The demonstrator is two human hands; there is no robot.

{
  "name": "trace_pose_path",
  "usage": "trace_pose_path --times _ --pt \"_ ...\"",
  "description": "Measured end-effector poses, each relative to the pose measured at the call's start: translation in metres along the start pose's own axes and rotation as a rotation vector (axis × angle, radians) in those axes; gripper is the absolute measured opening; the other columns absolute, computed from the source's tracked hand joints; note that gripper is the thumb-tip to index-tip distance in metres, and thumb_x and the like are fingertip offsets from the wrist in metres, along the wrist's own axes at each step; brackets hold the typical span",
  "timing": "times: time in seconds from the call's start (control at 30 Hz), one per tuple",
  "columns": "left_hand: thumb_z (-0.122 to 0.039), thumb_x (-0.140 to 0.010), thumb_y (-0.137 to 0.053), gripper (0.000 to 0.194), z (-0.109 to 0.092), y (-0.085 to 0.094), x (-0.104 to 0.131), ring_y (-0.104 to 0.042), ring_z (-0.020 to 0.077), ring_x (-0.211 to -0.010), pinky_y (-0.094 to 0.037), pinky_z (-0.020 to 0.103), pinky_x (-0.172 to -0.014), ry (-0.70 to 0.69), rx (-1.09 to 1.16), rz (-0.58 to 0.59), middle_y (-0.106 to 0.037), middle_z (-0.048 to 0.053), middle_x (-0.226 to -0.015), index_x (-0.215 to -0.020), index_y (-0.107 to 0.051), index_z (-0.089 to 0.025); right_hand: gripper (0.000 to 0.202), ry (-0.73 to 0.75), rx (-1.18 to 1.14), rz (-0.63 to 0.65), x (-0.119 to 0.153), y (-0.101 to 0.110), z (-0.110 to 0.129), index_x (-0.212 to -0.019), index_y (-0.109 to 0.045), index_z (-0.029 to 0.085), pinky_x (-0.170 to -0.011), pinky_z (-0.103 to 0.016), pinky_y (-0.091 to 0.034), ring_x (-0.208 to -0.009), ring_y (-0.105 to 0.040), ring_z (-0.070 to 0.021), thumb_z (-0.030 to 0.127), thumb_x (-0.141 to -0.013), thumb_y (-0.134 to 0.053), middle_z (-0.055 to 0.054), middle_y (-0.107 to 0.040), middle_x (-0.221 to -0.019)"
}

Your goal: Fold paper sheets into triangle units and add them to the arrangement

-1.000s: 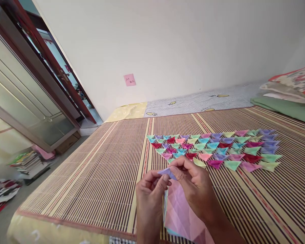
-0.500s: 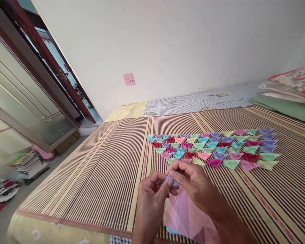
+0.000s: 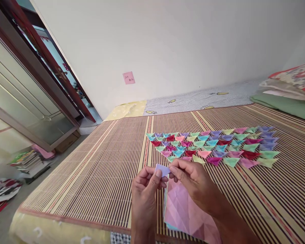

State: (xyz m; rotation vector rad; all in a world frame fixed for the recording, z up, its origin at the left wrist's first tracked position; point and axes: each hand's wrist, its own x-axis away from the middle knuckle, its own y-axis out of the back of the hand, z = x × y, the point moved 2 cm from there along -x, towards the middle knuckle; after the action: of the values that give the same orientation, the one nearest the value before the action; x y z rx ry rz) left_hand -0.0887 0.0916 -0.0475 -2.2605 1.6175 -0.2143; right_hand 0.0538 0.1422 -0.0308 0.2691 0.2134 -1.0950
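Observation:
A small piece of folded lavender paper (image 3: 162, 170) is held up between my two hands. My left hand (image 3: 146, 188) pinches it, thumb in front and fingers behind. The thumb and fingertips of my right hand (image 3: 189, 178) are closed on its right corner. Below the hands lies a stack of creased paper sheets (image 3: 185, 213), pink on top with a blue edge showing beneath. Just beyond my hands, folded paper boats (image 3: 199, 144) in many colours stand in several rows.
The striped bamboo mat (image 3: 99, 169) covers the bed. Folded bedding (image 3: 289, 101) is piled at the far right. A pink note (image 3: 128, 78) sticks to the wall. At the left, beyond the bed edge, are a glass-panelled door (image 3: 27, 88) and stacked books (image 3: 27, 162).
My left hand has moved slightly left with the lavender paper, and more of the paper shows now. The right hand has shifted to its right corner.

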Motion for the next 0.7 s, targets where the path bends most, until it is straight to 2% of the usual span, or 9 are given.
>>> trace_pose_path --times 0.13,0.23,0.37,0.5,0.57,0.63,0.7 --pt "-0.033 -0.087 -0.079 0.021 -0.015 -0.002 0.007 -0.062 0.0106 -0.061 -0.051 0.02 -0.064 -0.073 -0.067 0.052 -0.072 0.002 -0.068 -0.075 -0.072 -0.017 0.033 0.036 -0.014 0.039 0.005 0.006 0.01 -0.077 -0.06 0.02 -0.066 -0.028 -0.041 -0.071 -0.053 -0.0148 0.036 -0.104 -0.052 0.001 -0.057 -0.073" --pt "-0.035 -0.088 -0.079 0.024 -0.029 -0.005 0.02 -0.062 0.0107 -0.06 -0.049 0.02 -0.06 -0.098 -0.196 0.079 -0.072 0.002 -0.067 -0.075 -0.072 -0.016 0.032 0.025 0.04 0.095 0.02 0.01 0.02 -0.074 -0.059 0.02 -0.062 -0.027 -0.038 -0.068 -0.05 -0.0139 0.037 -0.102 -0.057 0.002 -0.055 -0.071" --pt "-0.04 -0.086 -0.079 0.029 -0.035 -0.005 0.049 -0.061 0.0114 -0.059 -0.049 0.021 -0.058 -0.046 -0.25 0.152 -0.071 0.003 -0.066 -0.074 -0.071 -0.015 0.032 0.022 0.079 0.118 0.057 0.011 0.033 -0.074 -0.057 0.02 -0.062 -0.026 -0.037 -0.068 -0.049 -0.0135 0.036 -0.102 -0.057 0.002 -0.053 -0.071" --pt "-0.045 -0.083 -0.081 0.034 -0.036 -0.004 0.085 -0.057 0.0112 -0.054 -0.047 0.021 -0.054 0.053 -0.222 0.205 -0.068 0.003 -0.063 -0.072 -0.068 -0.015 0.035 -0.067 -0.016 0.184 0.101 0.009 0.044 -0.077 -0.059 0.02 -0.064 -0.026 -0.042 -0.07 -0.051 -0.0144 0.04 -0.104 -0.052 0.001 -0.055 -0.074" --pt "-0.046 -0.083 -0.08 0.035 -0.041 -0.007 0.104 -0.056 0.0115 -0.056 -0.046 0.022 -0.055 0.052 -0.292 0.239 -0.067 0.003 -0.062 -0.072 -0.068 -0.015 0.028 -0.074 -0.025 0.145 0.119 0.008 0.051 -0.088 -0.066 0.02 -0.068 -0.026 -0.045 -0.075 -0.056 -0.0159 0.042 -0.102 -0.056 0.0 -0.06 -0.079" --pt "-0.045 -0.085 -0.078 0.035 -0.046 -0.014 0.122 -0.056 0.0123 -0.058 -0.047 0.022 -0.057 0.033 -0.373 0.268 -0.067 0.003 -0.063 -0.071 -0.069 -0.014 0.021 -0.032 0.009 0.053 0.134 0.007 0.059 -0.099 -0.07 0.02 -0.072 -0.027 -0.047 -0.079 -0.06 -0.017 0.04 -0.099 -0.063 -0.001 -0.065 -0.085" --pt "-0.045 -0.084 -0.079 0.035 -0.049 -0.021 0.137 -0.058 0.013 -0.059 -0.047 0.023 -0.057 0.024 -0.39 0.268 -0.067 0.004 -0.063 -0.069 -0.07 -0.014 0.018 0.032 0.041 -0.025 0.145 0.005 0.068 -0.095 -0.071 0.02 -0.073 -0.027 -0.047 -0.079 -0.061 -0.0168 0.036 -0.098 -0.064 -0.001 -0.067 -0.084"
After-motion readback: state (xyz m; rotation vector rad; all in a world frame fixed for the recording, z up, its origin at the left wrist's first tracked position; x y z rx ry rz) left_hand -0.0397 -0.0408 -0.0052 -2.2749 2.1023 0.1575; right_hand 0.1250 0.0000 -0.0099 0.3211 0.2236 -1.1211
